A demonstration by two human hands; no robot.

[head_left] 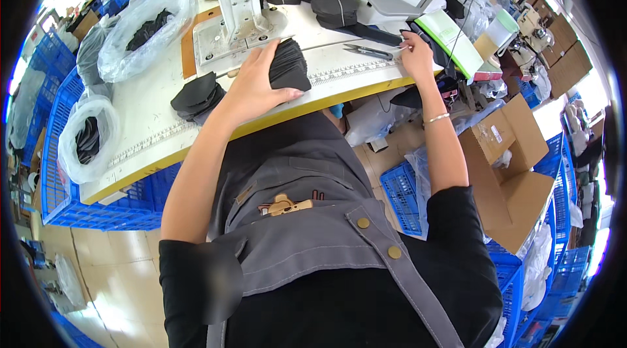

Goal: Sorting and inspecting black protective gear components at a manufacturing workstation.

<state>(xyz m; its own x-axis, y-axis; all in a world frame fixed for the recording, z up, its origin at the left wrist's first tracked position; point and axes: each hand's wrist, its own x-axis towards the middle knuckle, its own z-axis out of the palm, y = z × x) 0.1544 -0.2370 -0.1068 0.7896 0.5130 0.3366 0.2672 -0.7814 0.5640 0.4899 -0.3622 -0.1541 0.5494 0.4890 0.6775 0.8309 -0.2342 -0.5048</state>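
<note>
left hand on black stack near table edge | right hand beside scissors

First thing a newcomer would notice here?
The left hand pressing a stack of black fabric pieces on the white table, mid-frame. The right hand reaches to the table's right end, beside scissors. Clear bags of black pieces lie at the left, blue crates beyond the table edge.
</note>
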